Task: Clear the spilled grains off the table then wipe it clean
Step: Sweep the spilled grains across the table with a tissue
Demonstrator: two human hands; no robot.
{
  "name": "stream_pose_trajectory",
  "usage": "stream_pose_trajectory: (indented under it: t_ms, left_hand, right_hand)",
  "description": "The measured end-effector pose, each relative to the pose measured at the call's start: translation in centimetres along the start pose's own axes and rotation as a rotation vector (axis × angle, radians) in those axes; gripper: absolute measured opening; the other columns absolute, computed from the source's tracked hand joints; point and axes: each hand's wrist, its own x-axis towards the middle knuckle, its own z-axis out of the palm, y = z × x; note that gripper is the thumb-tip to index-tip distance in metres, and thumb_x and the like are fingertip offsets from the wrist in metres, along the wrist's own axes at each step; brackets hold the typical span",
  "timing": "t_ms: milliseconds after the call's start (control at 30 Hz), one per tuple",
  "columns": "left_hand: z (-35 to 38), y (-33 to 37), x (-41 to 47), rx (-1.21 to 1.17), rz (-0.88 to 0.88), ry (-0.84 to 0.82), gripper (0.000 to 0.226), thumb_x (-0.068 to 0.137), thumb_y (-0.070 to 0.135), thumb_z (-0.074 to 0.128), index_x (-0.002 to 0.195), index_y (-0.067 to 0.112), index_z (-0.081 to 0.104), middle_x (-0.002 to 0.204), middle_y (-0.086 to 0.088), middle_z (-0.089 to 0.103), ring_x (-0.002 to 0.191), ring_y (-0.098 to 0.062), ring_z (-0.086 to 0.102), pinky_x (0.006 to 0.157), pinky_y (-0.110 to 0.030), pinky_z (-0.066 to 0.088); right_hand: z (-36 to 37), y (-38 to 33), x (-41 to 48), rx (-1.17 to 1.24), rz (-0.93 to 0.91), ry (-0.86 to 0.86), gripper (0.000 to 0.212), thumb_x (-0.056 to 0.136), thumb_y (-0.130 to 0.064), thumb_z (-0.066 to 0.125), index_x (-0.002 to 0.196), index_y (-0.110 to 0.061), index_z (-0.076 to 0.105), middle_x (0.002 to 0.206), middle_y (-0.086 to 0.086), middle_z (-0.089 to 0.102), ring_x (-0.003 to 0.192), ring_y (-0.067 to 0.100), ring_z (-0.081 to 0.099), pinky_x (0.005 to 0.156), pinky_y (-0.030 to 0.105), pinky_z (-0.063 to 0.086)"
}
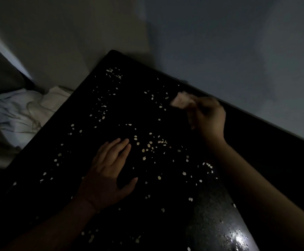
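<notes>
Table point(167, 115): black and glossy, seen at a slant; its far corner points to the top of the view.
Edges: one edge runs from that corner down to the left, the other down to the right along a grey wall point(220, 42).
Beside the left edge: rumpled pale bedding point(17, 113), lying lower than the tabletop.
Grains point(148, 145): pale flat flakes scattered over most of the tabletop, thickest in the middle and near the far corner.
Open room: a bare dark strip along the right edge, past the right hand.
Left hand point(107, 174): lies flat on the tabletop, fingers straight and pointing toward the far corner, holding nothing.
Right hand point(208, 118): blurred, near the right edge, fingers curled and pinching a pale wad point(181, 101).
Pale wad: pinkish, cloth or sponge, cannot tell which; it sticks out leftward from the fingers, toward the grains.
Glare point(238, 238): a bright reflection on the near tabletop.
</notes>
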Motion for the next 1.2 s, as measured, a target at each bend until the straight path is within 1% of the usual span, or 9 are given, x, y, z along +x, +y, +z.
stream_pose_trajectory:
  t_ms: [100,200,300,433,533,700,900,1033,1200]
  left_hand:
    - [-0.1,-0.1,0.2,0.01,0.014,-0.012,0.079,0.081,0.056,0.053,0.14,0.005,0.043,0.151,-0.004,0.035,0.143,-0.02,0.024,0.116,-0.045,0.021]
    - [0.0,0.1,0.1,0.012,0.009,-0.018,0.079,0.081,0.055,0.053,0.14,0.005,0.043,0.15,-0.005,0.035,0.142,-0.021,0.025,0.115,-0.046,0.022]
    - [-0.1,0.1,0.1,0.011,0.008,-0.015,0.079,0.08,0.055,0.053,0.14,0.004,0.044,0.15,-0.006,0.036,0.142,-0.022,0.025,0.114,-0.047,0.024]
    - [-0.1,0.0,0.1,-0.007,0.007,-0.021,0.079,0.081,0.055,0.054,0.14,0.004,0.043,0.151,-0.006,0.035,0.142,-0.022,0.026,0.113,-0.049,0.027]
    - [-0.2,0.1,0.1,-0.021,0.01,-0.012,0.078,0.082,0.055,0.051,0.14,0.004,0.043,0.151,-0.006,0.034,0.142,-0.022,0.026,0.113,-0.048,0.026]
    - [-0.3,0.2,0.0,-0.012,0.027,-0.002,0.078,0.083,0.055,0.052,0.141,0.003,0.042,0.152,-0.006,0.034,0.142,-0.023,0.026,0.115,-0.046,0.022]
    - [-0.2,0.1,0.0,-0.002,0.022,-0.018,0.079,0.081,0.054,0.055,0.14,0.003,0.042,0.151,-0.006,0.033,0.142,-0.023,0.025,0.113,-0.049,0.025]
    - [-0.1,0.1,0.2,0.001,0.026,0.002,0.078,0.08,0.052,0.058,0.14,0.003,0.043,0.15,-0.007,0.036,0.142,-0.024,0.027,0.112,-0.05,0.028]
    - [-0.3,0.2,0.3,0.017,-0.001,-0.024,0.078,0.081,0.054,0.054,0.14,0.004,0.043,0.15,-0.006,0.037,0.142,-0.023,0.027,0.11,-0.051,0.03]
  right_hand:
    - [2.6,-0.4,6.0,-0.043,-0.037,0.0,0.012,0.086,-0.026,0.065,0.093,-0.026,0.074,0.092,0.011,0.068,0.08,0.027,0.067,0.077,0.037,0.055]
    - [4.8,-0.6,9.5,-0.162,-0.155,-0.054,0.019,0.088,-0.029,0.066,0.102,-0.019,0.074,0.103,0.004,0.07,0.097,0.018,0.065,0.09,0.03,0.05]
    - [5.7,-0.4,7.3,-0.247,-0.157,-0.056,0.025,0.089,-0.039,0.065,0.093,-0.016,0.073,0.093,-0.004,0.069,0.089,0.008,0.064,0.084,0.022,0.048]
    - [4.6,-1.2,-0.8,-0.2,-0.258,-0.184,0.021,0.086,-0.02,0.062,0.101,-0.012,0.075,0.096,0.008,0.064,0.089,0.025,0.061,0.078,0.029,0.047]
    - [2.5,-2.0,-4.2,-0.095,-0.224,-0.303,0.022,0.087,-0.014,0.068,0.108,-0.018,0.074,0.095,-0.006,0.06,0.086,0.012,0.06,0.077,0.023,0.049]
    - [0.8,-0.9,1.1,-0.166,-0.062,0.01,0.014,0.086,-0.02,0.068,0.095,-0.012,0.075,0.086,0.001,0.061,0.075,0.016,0.062,0.07,0.02,0.042]
    - [4.6,0.5,7.8,-0.242,-0.036,0.022,0.035,0.088,-0.054,0.06,0.1,-0.025,0.075,0.096,-0.004,0.07,0.089,0.008,0.065,0.079,0.019,0.049]
    - [6.9,0.2,4.9,-0.224,-0.13,-0.066,0.02,0.091,-0.027,0.063,0.104,-0.018,0.075,0.101,0.002,0.068,0.095,0.016,0.064,0.083,0.012,0.043]
    - [3.8,-1.3,-4.4,-0.085,-0.308,-0.322,0.019,0.085,-0.009,0.069,0.102,-0.016,0.075,0.096,-0.001,0.062,0.089,0.017,0.06,0.08,0.024,0.048]
